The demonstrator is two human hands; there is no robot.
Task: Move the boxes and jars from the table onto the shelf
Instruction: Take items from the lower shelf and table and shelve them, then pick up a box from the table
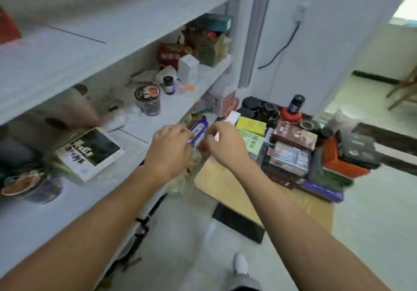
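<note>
Spanning the left, the shelf (144, 130) shows bare board, probably the landing spot, beside the tabletop (228, 184) crowded with boxes (291, 153) and jars (259, 108); between them both hands, left hand (171, 148) and right hand (225, 146), pinch a blue-and-white box (199, 130), apparently steadying it.

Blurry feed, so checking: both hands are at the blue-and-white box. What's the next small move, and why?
Likely carry the blue-and-white box left onto the shelf: the left hand and right hand seem to grip it just past the shelf edge, with bare board right there.
</note>
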